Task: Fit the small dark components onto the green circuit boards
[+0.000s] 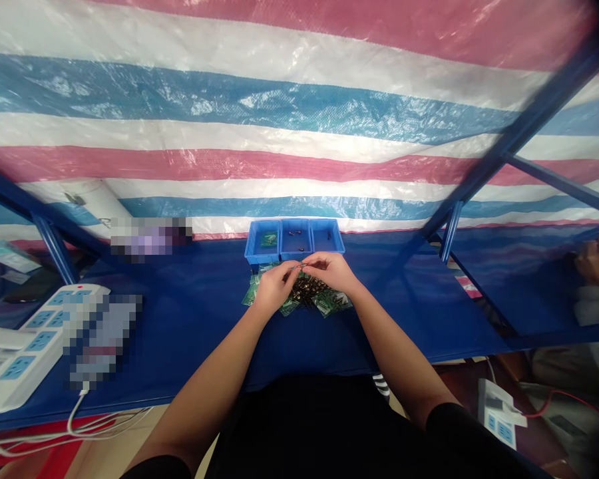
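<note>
L hand (pixel 274 285) and R hand (pixel 333 271) meet, fingertips both pinching a tiny shiny metal-looking part (pixel 303 265), dead-centre btwn 'em! Dark coppery loose-parts pile (pixel 307 293) at 6 o'clock, thin green rectangular pieces (pixel 332 303) approx 4 & 8, blue plastic three-section tray (pixel 289 243) at 12.

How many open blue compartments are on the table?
3, side by side: the left compartment, with green pieces; the middle compartment, with small dark parts; the right compartment, with a tiny dark bit. Others could be hidden.
</note>
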Demonstrator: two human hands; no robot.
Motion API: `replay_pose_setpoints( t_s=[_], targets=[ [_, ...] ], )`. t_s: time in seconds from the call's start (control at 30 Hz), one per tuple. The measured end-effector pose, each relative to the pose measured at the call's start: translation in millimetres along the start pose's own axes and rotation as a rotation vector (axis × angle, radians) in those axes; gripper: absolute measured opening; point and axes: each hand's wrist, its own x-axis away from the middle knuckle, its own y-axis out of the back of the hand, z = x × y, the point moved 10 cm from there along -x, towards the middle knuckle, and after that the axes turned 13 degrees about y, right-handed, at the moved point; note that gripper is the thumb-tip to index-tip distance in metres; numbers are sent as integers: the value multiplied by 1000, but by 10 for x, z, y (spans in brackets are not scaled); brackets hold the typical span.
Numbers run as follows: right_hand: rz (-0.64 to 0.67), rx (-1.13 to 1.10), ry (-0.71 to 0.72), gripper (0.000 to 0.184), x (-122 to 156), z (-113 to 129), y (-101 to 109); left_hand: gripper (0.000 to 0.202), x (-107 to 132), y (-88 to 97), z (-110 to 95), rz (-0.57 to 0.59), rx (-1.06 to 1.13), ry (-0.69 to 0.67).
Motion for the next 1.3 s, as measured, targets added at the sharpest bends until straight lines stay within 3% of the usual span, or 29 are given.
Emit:
replay_pose_setpoints(
  t_s=[0.8,0.93,1.07,1.1,1.2,1.3],
  targets=[
    [-4,-16,-33,32,13,-20,-15,25,-5,-53,37,60,-33,60],
    [5,-97,-147,34,27,-123,-39,26,-6,30,27,11,-40,88],
    [-198,-282,-280,40,50,-271,-4,27,-9,124,19,-55,-41,103],
    [-281,-358,-254,46,40,-257,23,27,-9,139,16,-69,-39,101],
    [-319,-504,-168,63,-16,-169,-5,28,-7,153,2,-87,-40,87],
    [-346,-452,-109,58,-28,-131,110,28,-7,146,0,-82,-47,88]
  ],
)
